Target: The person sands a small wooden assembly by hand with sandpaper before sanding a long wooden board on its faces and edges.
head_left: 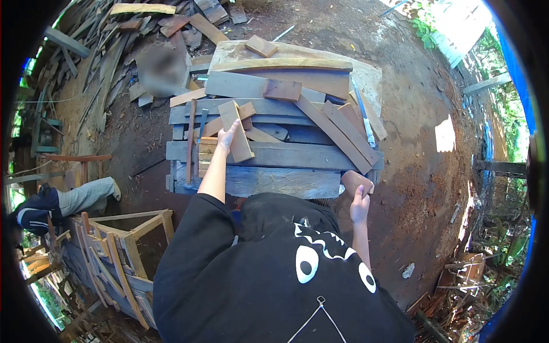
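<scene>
The boards on the stack [274, 154] are rough, dull wood, some grey and some brown. The ground [423, 114] is bare dirt. The black top [240, 286] is soft cloth.

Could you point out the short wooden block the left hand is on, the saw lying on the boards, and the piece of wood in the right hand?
short wooden block [238, 136], head view, middle of its top face.
saw [362, 120], head view, along its blade.
piece of wood [355, 180], head view, its upper end.

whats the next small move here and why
Probably close the left hand on the short board and lift it off the stack of planks. The fingers already rest on its lower part, it lies loose on top, and the right hand already holds a small wood block at the edge.
</scene>
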A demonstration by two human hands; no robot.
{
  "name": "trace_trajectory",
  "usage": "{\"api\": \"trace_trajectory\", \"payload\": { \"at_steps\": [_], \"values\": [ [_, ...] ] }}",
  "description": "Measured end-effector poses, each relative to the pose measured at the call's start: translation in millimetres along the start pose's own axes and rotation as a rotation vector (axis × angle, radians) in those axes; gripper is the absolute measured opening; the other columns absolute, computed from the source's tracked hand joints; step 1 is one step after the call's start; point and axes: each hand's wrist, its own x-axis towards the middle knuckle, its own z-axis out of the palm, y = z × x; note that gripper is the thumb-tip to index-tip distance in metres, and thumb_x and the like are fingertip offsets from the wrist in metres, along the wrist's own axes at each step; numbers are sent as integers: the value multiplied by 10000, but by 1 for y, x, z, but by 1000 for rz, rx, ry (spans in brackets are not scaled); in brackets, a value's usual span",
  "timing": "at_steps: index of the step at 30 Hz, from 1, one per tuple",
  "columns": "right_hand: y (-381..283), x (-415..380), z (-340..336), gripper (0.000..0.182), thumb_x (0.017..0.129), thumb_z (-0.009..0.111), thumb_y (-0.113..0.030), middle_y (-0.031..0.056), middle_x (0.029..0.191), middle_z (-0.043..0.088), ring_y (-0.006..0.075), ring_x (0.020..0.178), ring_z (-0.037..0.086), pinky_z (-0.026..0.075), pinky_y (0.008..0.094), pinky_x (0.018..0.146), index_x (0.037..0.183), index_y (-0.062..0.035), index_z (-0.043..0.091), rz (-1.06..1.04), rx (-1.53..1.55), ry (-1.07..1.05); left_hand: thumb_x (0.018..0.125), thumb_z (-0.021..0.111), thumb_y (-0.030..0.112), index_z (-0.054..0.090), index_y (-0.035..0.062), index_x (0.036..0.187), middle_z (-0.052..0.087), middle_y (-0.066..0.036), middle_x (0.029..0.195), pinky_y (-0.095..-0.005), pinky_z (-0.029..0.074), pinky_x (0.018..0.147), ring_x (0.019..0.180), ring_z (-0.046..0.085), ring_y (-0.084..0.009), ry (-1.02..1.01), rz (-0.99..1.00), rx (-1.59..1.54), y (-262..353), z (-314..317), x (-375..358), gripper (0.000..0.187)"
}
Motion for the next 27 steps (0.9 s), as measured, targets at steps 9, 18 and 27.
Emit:
{"api": "trace_trajectory", "payload": {
  "at_steps": [9, 18, 27],
  "values": [
    [9, 1, 8, 471, 927, 366, -318, 138, 731, 597, 173, 716, 561, 422, 322, 648, 851, 105, 559, -52, -44, -39, 564, 702, 408, 480, 14, 1017, 604, -209, 944, -407, 465, 798, 899, 587, -345, 539, 244, 572, 21, 42, -22, 640],
    [23, -10, -8, 473, 924, 370, -321, 136, 619, 570, 180, 613, 555, 412, 350, 575, 806, 97, 557, -24, -101, 1, 605, 662, 375, 438, -35, 1091, 580, -253, 961, -419, 465, 768, 881, 582, -369, 495, 369, 619, 24, 51, 5, 674],
    [31, -15, -22, 513, 912, 378, -333, 203, 562, 556, 285, 576, 595, 405, 402, 542, 716, 108, 551, 38, -201, 36, 699, 694, 188, 538, 9, 1082, 492, -168, 1097, -368, 423, 838, 1000, 498, -290, 709, 1092, 793, 42, 101, -38, 450]
  ]
}}
